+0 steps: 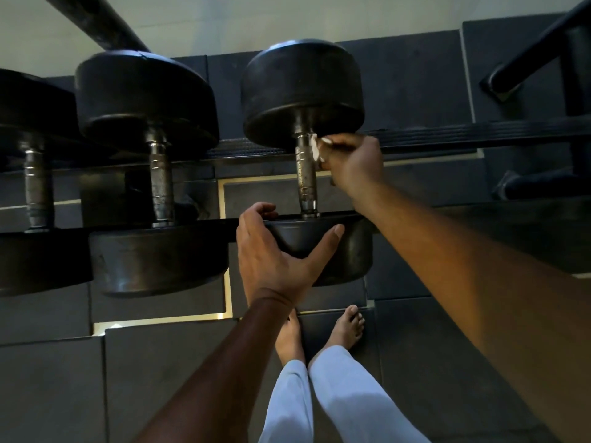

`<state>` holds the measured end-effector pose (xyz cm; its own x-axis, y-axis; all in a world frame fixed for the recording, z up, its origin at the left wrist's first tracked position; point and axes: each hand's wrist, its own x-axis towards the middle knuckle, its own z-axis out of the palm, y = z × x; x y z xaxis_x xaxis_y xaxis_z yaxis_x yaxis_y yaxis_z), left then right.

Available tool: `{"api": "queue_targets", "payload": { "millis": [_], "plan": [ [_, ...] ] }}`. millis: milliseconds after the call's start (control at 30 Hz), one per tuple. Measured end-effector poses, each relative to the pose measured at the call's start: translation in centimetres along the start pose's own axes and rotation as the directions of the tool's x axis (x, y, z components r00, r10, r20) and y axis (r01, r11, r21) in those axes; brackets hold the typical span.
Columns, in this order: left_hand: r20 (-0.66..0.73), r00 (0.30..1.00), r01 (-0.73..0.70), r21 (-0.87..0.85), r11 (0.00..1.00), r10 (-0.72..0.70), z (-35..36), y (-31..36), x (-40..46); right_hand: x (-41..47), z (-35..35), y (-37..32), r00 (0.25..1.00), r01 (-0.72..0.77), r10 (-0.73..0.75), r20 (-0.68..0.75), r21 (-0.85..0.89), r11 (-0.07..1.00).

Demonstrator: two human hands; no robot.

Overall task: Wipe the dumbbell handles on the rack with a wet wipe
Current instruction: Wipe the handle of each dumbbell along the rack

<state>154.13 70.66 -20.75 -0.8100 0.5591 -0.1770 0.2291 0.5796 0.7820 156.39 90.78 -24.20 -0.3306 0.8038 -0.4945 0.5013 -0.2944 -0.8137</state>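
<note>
Three black dumbbells lie across the rack rails (447,135). The rightmost dumbbell (303,87) has a worn metal handle (305,177). My right hand (351,161) holds a crumpled white wet wipe (316,148) against the upper right side of that handle, just below the far weight head. My left hand (271,251) grips the near weight head (348,254) of the same dumbbell, fingers over its top edge and thumb across its face. The middle dumbbell's handle (161,177) and the left one's handle (36,183) stand untouched.
Dark rubber floor tiles (160,362) lie below the rack, with bright gaps between some. My bare feet (347,327) and light trouser legs stand under the rightmost dumbbell. A black frame bar (527,59) rises at the right, another at the top left.
</note>
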Motion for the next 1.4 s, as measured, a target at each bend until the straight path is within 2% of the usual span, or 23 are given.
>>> {"api": "queue_targets", "payload": {
  "millis": [67,133,333,500,633,800,967,1100,1233,1333,1400],
  "plan": [
    [0.006,1.000,0.000,-0.008,1.000,0.000,-0.1,0.0,-0.1,0.3,-0.1,-0.6,0.973,-0.225,0.212,0.089,0.183,0.957],
    [0.010,1.000,-0.004,-0.019,1.000,0.004,0.0,0.0,0.0,0.9,-0.2,-0.9,0.941,-0.321,0.283,0.186,0.220,0.921],
    [0.002,1.000,-0.023,0.003,1.000,0.023,0.1,-0.2,0.1,1.4,0.4,-1.0,0.893,-0.370,0.306,0.330,0.151,0.917],
    [0.003,1.000,-0.023,0.004,1.000,0.023,0.0,0.0,0.0,1.5,-1.2,-0.9,0.839,-0.419,0.283,0.464,0.220,0.881],
    [-0.001,1.000,-0.031,0.003,1.000,0.031,0.0,-0.2,0.1,2.1,-2.0,-0.3,0.861,-0.343,0.238,0.449,0.170,0.924],
    [0.001,1.000,-0.028,-0.001,1.000,0.028,-0.1,-0.1,0.2,1.4,-2.8,0.1,0.844,-0.271,0.263,0.467,-0.051,0.961],
    [-0.001,1.000,-0.028,0.015,0.999,0.028,0.0,-0.2,0.1,-0.2,-4.0,1.2,0.792,-0.192,0.336,0.510,-0.315,0.930],
    [-0.002,0.999,-0.032,0.018,0.999,0.032,0.0,-0.3,0.1,-0.7,-4.5,1.1,0.770,-0.183,0.361,0.526,-0.360,0.915],
    [-0.009,1.000,-0.021,0.019,1.000,0.022,0.0,-0.2,0.2,-0.4,-4.8,0.5,0.798,-0.085,0.354,0.488,-0.490,0.868],
    [-0.013,1.000,-0.011,0.012,1.000,0.011,0.1,-0.2,0.1,-0.6,-5.6,-1.2,0.806,0.028,0.292,0.515,-0.526,0.850],
    [-0.014,1.000,0.001,-0.020,1.000,-0.001,0.1,0.0,0.0,-0.8,-5.4,-3.0,0.829,0.129,0.131,0.544,-0.414,0.901]
  ]
}}
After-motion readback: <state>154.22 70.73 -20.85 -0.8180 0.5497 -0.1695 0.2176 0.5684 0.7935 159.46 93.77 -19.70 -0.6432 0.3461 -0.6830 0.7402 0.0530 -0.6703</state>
